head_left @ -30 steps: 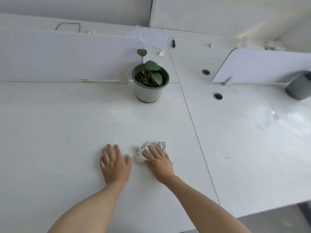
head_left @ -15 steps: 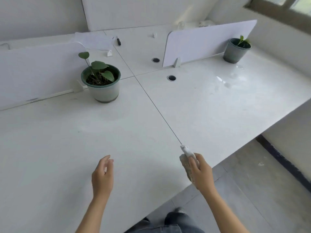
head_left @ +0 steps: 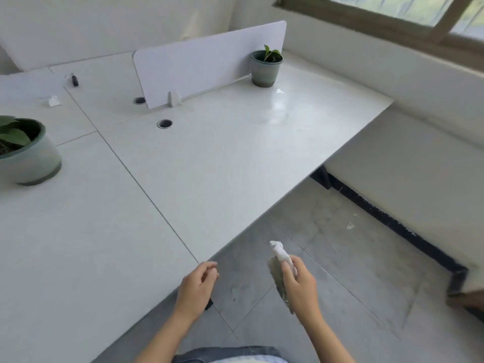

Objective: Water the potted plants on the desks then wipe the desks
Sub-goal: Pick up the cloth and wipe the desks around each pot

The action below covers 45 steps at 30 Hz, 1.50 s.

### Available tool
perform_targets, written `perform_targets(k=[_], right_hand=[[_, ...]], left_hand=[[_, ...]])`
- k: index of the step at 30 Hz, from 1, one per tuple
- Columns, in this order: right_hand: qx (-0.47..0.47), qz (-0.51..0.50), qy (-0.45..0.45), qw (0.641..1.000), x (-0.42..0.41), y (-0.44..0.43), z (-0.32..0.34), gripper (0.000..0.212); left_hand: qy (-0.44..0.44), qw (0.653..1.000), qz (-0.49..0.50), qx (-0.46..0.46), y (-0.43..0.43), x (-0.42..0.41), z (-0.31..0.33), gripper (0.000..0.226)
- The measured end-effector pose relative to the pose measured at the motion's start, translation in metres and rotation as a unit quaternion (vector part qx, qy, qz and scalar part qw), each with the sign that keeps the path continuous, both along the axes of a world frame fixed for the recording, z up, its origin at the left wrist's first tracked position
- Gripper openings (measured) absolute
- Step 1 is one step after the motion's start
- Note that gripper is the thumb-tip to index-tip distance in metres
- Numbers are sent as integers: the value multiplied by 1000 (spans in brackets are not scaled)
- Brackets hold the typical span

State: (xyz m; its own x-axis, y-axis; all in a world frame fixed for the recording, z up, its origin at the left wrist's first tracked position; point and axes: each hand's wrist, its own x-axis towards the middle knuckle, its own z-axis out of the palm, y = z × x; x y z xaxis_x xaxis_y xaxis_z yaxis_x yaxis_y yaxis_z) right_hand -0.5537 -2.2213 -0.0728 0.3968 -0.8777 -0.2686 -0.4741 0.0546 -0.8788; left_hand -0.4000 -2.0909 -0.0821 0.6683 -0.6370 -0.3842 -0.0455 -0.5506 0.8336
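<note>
My right hand [head_left: 298,286] grips a crumpled white cloth [head_left: 279,254], dirty grey on its underside, held in the air over the floor off the desk's front edge. My left hand [head_left: 197,285] hovers over the front edge of the near white desk [head_left: 78,244], fingers loosely curled, holding nothing. A pale green pot with a leafy plant [head_left: 25,150] stands at the far left. A second white desk [head_left: 222,153] lies to the right of the seam. At its back corner stands a grey-green pot with a small plant [head_left: 266,65]; a wet shiny patch [head_left: 277,103] lies in front of it.
A white divider panel [head_left: 207,61] stands upright behind the right desk, with two cable holes [head_left: 164,123] near its foot. A black marker [head_left: 75,80] and a small white scrap [head_left: 53,100] lie on the far desks. A wall with a window ledge [head_left: 392,64] runs along the right; grey floor below.
The view has swung right and back from the desks. My right hand lifted the cloth off the near desk and carried it past the front edge. My left hand left the desktop.
</note>
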Motion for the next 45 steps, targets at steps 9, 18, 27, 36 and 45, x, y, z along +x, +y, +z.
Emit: perform_targets(k=[9,18,27,36,45], right_hand=[[11,-120,6,993,-122,-135,-4,24],[19,-56,16,998,-95,-281,-18,17],[-4,-112,3,994,-40,-455,13,21],[-32,-23,-27,999,65,-604,5,27],[-203,176,17,963,188,-796,11,46]], left_hand=[[1,992,-122,32,-134,-112,-9,15],[6,999,22,28,-264,-77,-15,17],[5,998,-28,-60,-484,-25,38,20],[-51,977,203,-34,-561,42,12,23],[-229,910,304,164,-677,69,-21,43]])
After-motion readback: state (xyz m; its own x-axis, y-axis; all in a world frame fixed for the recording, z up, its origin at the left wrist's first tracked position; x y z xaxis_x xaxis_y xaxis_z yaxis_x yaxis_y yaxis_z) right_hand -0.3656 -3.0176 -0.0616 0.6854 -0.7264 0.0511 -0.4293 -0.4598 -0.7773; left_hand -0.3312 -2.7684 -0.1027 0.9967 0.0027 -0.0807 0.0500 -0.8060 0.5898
